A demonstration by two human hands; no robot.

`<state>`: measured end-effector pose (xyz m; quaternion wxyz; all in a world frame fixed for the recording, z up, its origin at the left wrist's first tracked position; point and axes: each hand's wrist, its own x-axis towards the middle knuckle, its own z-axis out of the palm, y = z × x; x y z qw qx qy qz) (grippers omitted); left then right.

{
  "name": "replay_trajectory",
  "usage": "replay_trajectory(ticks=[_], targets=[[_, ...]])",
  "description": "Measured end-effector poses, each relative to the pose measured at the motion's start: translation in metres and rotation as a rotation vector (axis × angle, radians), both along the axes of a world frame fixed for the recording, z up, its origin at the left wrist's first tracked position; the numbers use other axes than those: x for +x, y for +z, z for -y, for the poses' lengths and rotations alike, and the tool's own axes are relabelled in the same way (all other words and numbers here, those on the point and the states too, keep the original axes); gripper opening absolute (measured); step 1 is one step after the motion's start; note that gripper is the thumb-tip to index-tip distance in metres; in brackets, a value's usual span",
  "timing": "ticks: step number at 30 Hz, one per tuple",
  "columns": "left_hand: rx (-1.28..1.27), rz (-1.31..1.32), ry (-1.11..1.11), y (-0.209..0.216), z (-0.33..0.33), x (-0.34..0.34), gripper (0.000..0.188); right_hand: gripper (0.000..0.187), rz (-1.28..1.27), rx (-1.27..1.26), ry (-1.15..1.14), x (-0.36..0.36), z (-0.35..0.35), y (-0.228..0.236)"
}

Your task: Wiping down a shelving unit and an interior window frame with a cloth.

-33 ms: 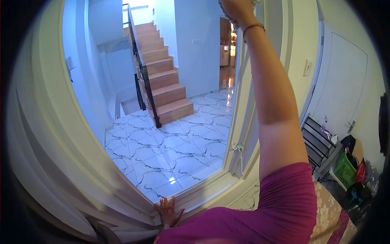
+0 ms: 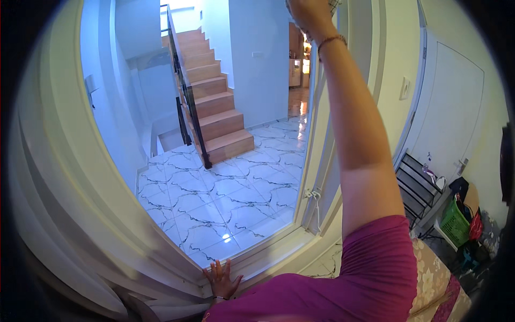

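Note:
My left hand (image 2: pixel 222 279) rests with spread fingers on the lower left corner of a cream window frame (image 2: pixel 268 241). Raised high at the top edge is my right hand (image 2: pixel 312 17), partly cut off by the picture's rim. Its fingers curl around a dark-and-white checked cloth (image 2: pixel 335 6), of which only small bits show. That hand is up by the pane's upper right part, near the frame's right side. Through the window pane (image 2: pixel 257 80) I see a tiled hall.
A pale curtain (image 2: pixel 59 214) hangs on the left. On the frame's right side is a metal latch (image 2: pixel 314 194). Beyond the pane stand wooden stairs (image 2: pixel 220 115) with a dark railing (image 2: pixel 190 102). At right are a white door (image 2: pixel 450 102), a black rack (image 2: pixel 416 188) and a green basket (image 2: pixel 455 224).
My right hand and forearm have shifted very slightly left, along with a small shift of the whole view. The left hand stays on the frame.

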<state>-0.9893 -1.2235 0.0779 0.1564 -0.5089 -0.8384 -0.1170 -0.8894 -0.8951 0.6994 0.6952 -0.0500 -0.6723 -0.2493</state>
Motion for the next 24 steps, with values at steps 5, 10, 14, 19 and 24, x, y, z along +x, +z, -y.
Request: replay_trajectory(ticks=[5, 10, 14, 19, 24], targets=[[0.025, -0.031, 0.009, -0.007, 0.002, -0.002, 0.071, 0.069, 0.063, -0.008, 0.131, -0.017, -0.002, -0.112], [0.019, 0.021, 0.001, -0.002, 0.001, -0.002, 0.071, 0.072, 0.273, -0.442, 0.117, 0.010, 0.024, -0.326], [0.013, 0.008, -0.005, -0.001, -0.005, -0.002, 0.072, 0.071, 0.617, -0.815, 0.082, 0.039, 0.043, -0.548], [-0.033, 0.211, 0.004, 0.004, 0.000, -0.002, 0.073, 0.069, 0.650, -0.717, 0.073, 0.033, 0.036, -0.516], [-0.008, 0.137, 0.015, 0.005, -0.001, 0.001, 0.072, 0.068, 0.326, -0.187, 0.060, -0.001, 0.022, -0.271]])
